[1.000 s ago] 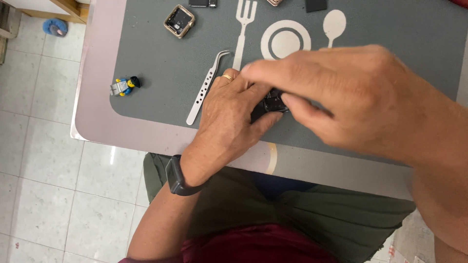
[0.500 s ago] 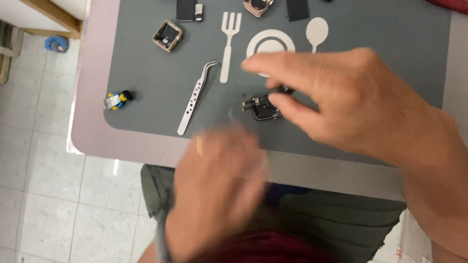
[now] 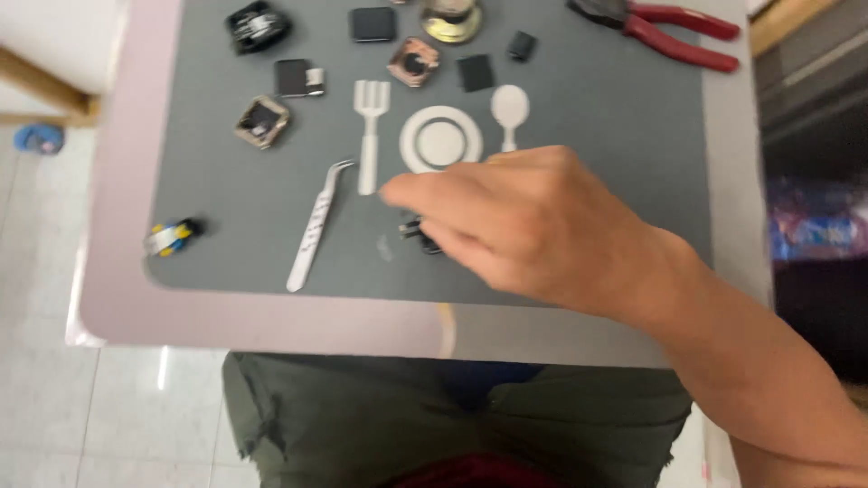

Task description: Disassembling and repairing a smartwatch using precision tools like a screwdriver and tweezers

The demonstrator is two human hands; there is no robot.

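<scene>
While our right hand [image 3: 533,226] reached in over the grey mat [image 3: 615,117], its fingers were drawn together and pinched down on a small dark part [image 3: 418,237] lying on the mat near the front edge, just below the printed white plate outline [image 3: 441,139]. Only a bit of that part showed under the fingertips, so we could not tell its full shape. Our left hand was not in view.

We judged the part light and rigid, likely a small metal-and-plastic watch piece, slippery and fiddly for bare fingers and easy to flick off the mat. Best hold looked like its outer edges, thumb against forefinger, not its face.

Silver tweezers [image 3: 316,228] lay well to the left of the hand, tips pointing up toward the printed fork [image 3: 369,126]. A tiny toy figure [image 3: 174,237] sat near the mat's left edge. Several square watch cases [image 3: 262,121] and dark modules [image 3: 372,23] lay scattered along the far side. Red-handled pliers [image 3: 669,25] rested at the far right corner. A printed spoon [image 3: 509,110] sat right of the plate outline.
</scene>
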